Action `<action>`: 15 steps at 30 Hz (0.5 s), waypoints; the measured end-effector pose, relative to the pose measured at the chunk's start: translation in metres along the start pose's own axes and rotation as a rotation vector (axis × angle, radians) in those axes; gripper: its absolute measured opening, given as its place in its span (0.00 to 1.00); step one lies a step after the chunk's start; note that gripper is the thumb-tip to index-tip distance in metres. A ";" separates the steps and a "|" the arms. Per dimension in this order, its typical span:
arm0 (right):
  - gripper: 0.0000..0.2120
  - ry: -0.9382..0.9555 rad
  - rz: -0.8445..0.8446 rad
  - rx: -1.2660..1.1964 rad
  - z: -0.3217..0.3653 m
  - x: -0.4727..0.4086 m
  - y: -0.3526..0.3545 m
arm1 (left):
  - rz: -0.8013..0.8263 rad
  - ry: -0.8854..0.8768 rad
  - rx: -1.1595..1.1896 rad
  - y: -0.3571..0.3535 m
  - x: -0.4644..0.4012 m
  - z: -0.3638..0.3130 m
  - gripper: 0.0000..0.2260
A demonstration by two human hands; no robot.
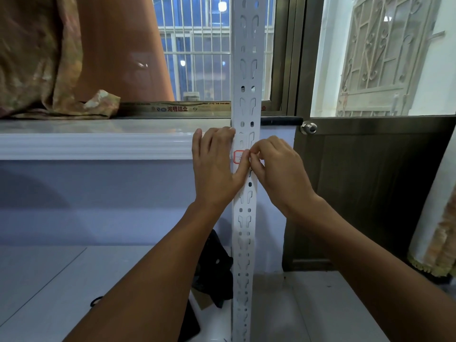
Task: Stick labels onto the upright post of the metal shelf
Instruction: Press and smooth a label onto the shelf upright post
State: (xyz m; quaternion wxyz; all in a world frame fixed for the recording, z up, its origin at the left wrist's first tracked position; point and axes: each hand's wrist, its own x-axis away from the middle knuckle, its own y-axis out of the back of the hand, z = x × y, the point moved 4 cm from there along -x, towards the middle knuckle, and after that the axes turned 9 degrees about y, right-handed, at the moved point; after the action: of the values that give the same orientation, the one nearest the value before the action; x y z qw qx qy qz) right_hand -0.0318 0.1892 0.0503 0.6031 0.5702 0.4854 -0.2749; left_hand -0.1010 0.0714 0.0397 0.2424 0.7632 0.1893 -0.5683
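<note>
Hands: left hand [217, 166] flat steadying post [246, 70], right hand [276, 166] pinching label [238, 156].

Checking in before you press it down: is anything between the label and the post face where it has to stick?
Nothing visible is. The red-bordered label already lies against the white slotted post, with the left hand thumb on it and the right hand fingertips at its right edge. Only the post's own slots lie under it.

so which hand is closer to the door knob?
Right. The right hand is on the post, lower left of the door knob; the left hand lies farther out, across the post, thumb on the label.
</note>
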 end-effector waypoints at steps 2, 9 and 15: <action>0.06 -0.015 0.015 -0.023 -0.002 -0.001 -0.002 | 0.001 -0.011 -0.006 0.000 0.000 0.001 0.19; 0.04 -0.015 0.045 -0.078 -0.027 0.028 -0.017 | -0.009 -0.005 -0.015 -0.001 0.000 -0.001 0.18; 0.03 -0.248 0.024 -0.238 -0.054 0.069 -0.012 | -0.019 -0.026 -0.018 -0.005 0.001 0.003 0.18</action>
State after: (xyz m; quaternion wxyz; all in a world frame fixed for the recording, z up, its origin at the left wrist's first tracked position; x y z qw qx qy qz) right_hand -0.0305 0.2535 -0.0104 0.7248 0.4624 0.4293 -0.2766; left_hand -0.1064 0.0738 0.0371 0.2464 0.7517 0.1988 -0.5786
